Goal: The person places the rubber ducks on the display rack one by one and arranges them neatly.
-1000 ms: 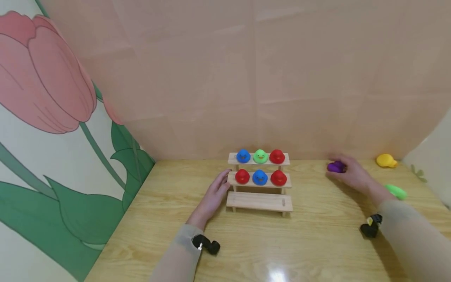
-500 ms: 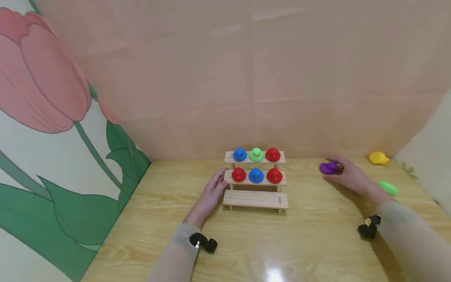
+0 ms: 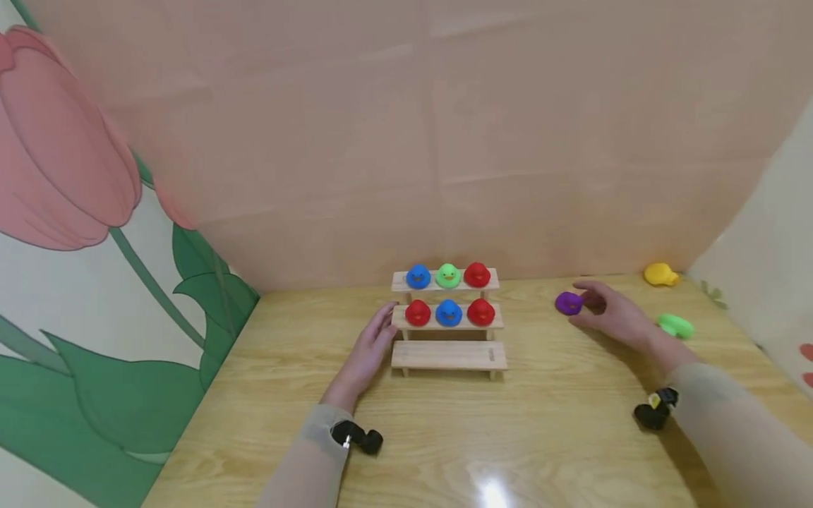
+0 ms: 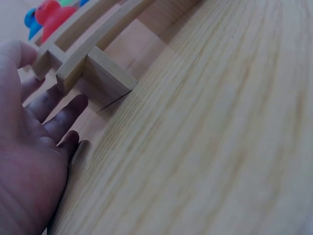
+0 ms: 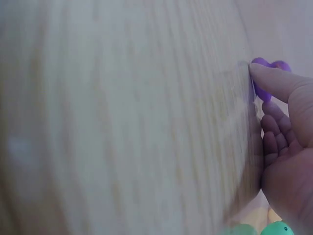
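A small wooden three-tier stand (image 3: 449,355) stands on the table. Red, blue and green rubber ducks fill its upper two tiers, including a blue duck (image 3: 449,313) in the middle row; the lowest tier is bare. My left hand (image 3: 366,351) rests against the stand's left end, fingers loosely extended; the left wrist view shows its fingertips at the shelf ends (image 4: 68,73). To the right, my right hand (image 3: 617,315) has thumb and index finger around the near side of a purple rubber duck (image 3: 568,303), which sits on the table. In the right wrist view the thumb partly covers the duck (image 5: 262,93).
A yellow duck (image 3: 660,274) lies on its side at the table's back right. Nearer, behind my right wrist, lies a light green duck (image 3: 676,326). A brown-pink sheet (image 3: 317,176) hangs behind the table, and a flower-patterned panel (image 3: 190,317) borders the left.
The head view has shifted, so everything slides left in it. The purple duck has turned to face forward and shows more beyond my right fingertips. My left hand stays at the stand.
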Action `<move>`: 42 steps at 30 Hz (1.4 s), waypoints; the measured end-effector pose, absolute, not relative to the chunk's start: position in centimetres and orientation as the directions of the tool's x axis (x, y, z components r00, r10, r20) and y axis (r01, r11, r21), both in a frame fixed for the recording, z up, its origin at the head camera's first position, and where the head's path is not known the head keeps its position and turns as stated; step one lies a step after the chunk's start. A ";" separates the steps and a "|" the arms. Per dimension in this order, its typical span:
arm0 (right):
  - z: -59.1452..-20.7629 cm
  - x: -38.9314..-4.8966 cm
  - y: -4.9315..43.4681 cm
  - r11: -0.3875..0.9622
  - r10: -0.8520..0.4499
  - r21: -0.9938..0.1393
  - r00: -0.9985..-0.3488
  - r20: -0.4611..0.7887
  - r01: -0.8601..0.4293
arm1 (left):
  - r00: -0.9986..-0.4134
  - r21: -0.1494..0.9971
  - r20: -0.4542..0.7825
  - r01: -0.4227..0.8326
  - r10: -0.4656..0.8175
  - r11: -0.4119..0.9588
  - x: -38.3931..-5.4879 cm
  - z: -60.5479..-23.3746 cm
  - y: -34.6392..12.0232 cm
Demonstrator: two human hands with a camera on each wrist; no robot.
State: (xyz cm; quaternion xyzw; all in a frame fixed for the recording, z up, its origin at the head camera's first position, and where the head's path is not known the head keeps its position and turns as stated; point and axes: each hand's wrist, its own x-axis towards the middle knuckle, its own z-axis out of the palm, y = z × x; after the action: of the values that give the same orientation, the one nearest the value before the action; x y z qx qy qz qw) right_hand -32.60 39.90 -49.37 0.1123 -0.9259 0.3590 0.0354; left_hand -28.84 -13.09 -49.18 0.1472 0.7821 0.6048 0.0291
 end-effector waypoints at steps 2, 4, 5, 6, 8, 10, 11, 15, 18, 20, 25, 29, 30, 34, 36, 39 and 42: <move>-49.4 -32.7 39.5 0.710 -0.189 -0.662 -0.971 0.148 -0.239 | -0.957 0.958 0.131 0.190 0.260 0.215 -28.8 -49.3 -13.3; -49.4 -32.7 39.1 0.699 -0.197 -0.669 -0.967 0.162 -0.254 | -0.957 0.959 0.129 0.187 0.259 0.211 -28.7 -49.3 -13.5; -49.5 -32.8 38.9 0.694 -0.199 -0.670 -0.965 0.172 -0.263 | -0.956 0.960 0.129 0.187 0.263 0.210 -28.7 -49.3 -13.6; -49.5 -32.8 38.8 0.685 -0.204 -0.676 -0.962 0.181 -0.273 | -0.956 0.960 0.128 0.186 0.266 0.208 -28.6 -49.4 -13.7; -49.5 -32.8 38.5 0.667 -0.213 -0.687 -0.957 0.195 -0.288 | -0.954 0.960 0.127 0.187 0.271 0.209 -28.5 -49.4 -13.8; -49.6 -32.7 38.3 0.671 -0.209 -0.683 -0.958 0.198 -0.288 | -0.955 0.959 0.124 0.185 0.271 0.215 -28.4 -49.5 -13.9; -49.7 -32.6 38.3 0.675 -0.207 -0.680 -0.958 0.198 -0.287 | -0.955 0.960 0.120 0.182 0.271 0.214 -28.4 -49.5 -14.0; -50.0 -32.5 38.2 0.697 -0.198 -0.662 -0.962 0.190 -0.274 | -0.957 0.960 0.116 0.177 0.266 0.218 -28.4 -49.9 -14.2; -50.1 -32.5 38.2 0.701 -0.180 -0.668 -0.968 0.176 -0.251 | -0.955 0.961 0.121 0.181 0.270 0.208 -28.4 -50.1 -14.3; -50.0 -32.5 38.3 0.701 -0.166 -0.675 -0.973 0.160 -0.230 | -0.952 0.962 0.128 0.187 0.277 0.200 -28.5 -50.1 -14.2; -49.6 -32.3 37.9 0.710 -0.132 -0.677 -0.981 0.143 -0.194 | -0.943 0.955 0.160 0.223 0.293 0.197 -29.5 -49.8 -14.0; -49.4 -31.4 36.7 0.708 -0.131 -0.678 -0.981 0.145 -0.195 | -0.940 0.950 0.175 0.239 0.293 0.200 -29.9 -49.7 -14.2; -49.3 -31.0 36.4 0.703 -0.130 -0.684 -0.981 0.142 -0.193 | -0.942 0.950 0.171 0.235 0.290 0.203 -29.9 -49.7 -14.2; -49.0 -29.2 35.5 0.676 -0.125 -0.714 -0.984 0.130 -0.180 | -0.945 0.957 0.150 0.213 0.291 0.196 -29.2 -50.0 -14.3; -48.6 -28.2 35.2 0.668 -0.106 -0.724 -0.985 0.136 -0.172 | -0.946 0.959 0.140 0.203 0.293 0.198 -28.9 -50.2 -14.2; -47.9 -27.0 34.7 0.675 -0.077 -0.718 -0.984 0.158 -0.169 | -0.943 0.957 0.157 0.218 0.295 0.189 -29.0 -50.2 -13.8; -47.0 -26.2 33.9 0.689 -0.063 -0.700 -0.977 0.204 -0.190 | -0.941 0.954 0.167 0.230 0.294 0.194 -29.3 -49.7 -13.5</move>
State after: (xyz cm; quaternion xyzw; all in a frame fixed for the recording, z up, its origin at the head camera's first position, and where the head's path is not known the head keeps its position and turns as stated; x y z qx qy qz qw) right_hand -26.22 33.94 -47.05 0.0692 -0.9152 0.3884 0.0820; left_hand -29.31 -13.50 -49.71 0.1696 0.7721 0.6119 0.0262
